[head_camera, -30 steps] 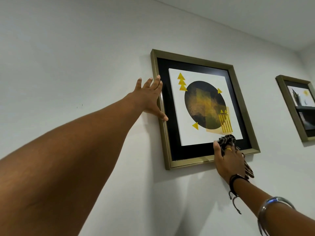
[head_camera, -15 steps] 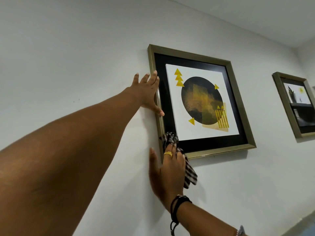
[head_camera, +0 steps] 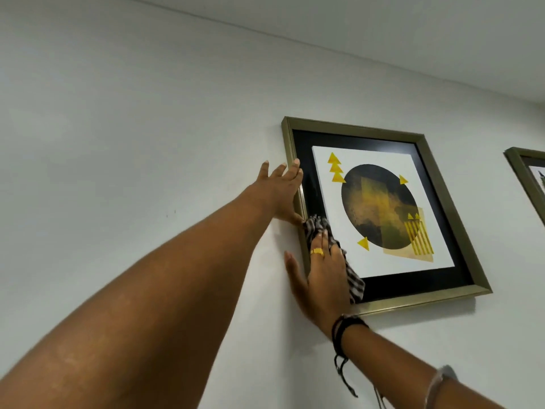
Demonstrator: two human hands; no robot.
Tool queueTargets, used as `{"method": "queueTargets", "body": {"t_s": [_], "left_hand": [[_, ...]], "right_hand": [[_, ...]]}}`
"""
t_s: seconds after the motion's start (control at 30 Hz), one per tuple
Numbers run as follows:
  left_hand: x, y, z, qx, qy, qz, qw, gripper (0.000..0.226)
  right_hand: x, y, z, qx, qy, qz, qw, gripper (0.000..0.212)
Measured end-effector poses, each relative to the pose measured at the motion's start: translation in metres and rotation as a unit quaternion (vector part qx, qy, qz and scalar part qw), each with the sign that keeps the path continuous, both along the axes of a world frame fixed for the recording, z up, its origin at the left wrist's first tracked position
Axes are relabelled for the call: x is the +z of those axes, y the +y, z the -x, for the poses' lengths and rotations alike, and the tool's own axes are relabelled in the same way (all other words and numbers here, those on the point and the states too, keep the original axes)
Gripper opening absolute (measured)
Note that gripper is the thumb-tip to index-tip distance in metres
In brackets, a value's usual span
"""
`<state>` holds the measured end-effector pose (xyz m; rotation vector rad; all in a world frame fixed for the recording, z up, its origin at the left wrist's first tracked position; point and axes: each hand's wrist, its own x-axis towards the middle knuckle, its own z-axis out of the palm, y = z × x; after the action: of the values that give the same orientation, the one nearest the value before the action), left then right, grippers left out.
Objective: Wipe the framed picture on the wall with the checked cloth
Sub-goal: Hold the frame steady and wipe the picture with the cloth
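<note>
Head view: the wiping step is in progress. The left hand (head_camera: 281,193) lies flat and open, fingers spread, bracing the left edge of the framed picture (head_camera: 380,211) against the wall (head_camera: 147,143). The right hand (head_camera: 320,278), just below the left hand, presses the checked cloth (head_camera: 317,225) under open, extended fingers onto the lower left border of the picture; the cloth's upper end touches the left thumb, and its tail hangs out to the right of the right palm. The picture hangs flat, face toward the person, its long axis roughly vertical. The cloth runs lengthwise beside the frame's left side. The next move likely calls for sliding the cloth across uncovered glass while the left hand steadies the frame.
</note>
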<state>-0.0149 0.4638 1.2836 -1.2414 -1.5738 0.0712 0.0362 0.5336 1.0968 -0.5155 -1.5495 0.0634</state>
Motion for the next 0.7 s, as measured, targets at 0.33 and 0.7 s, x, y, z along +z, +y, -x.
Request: {"method": "queueTargets", "body": {"t_s": [0.33,0.7], "left_hand": [[-0.003,0.003,0.002,0.002,-0.016,-0.008,1.0,0.113],[-0.002,0.002,-0.003,0.016,-0.019,-0.009,1.0,0.116]], "right_hand": [[0.099,0.043,-0.033,-0.017,-0.152,-0.108,0.982,0.105],[0.123,0.049,-0.056,0.017,-0.236,-0.111,0.965,0.111]]}}
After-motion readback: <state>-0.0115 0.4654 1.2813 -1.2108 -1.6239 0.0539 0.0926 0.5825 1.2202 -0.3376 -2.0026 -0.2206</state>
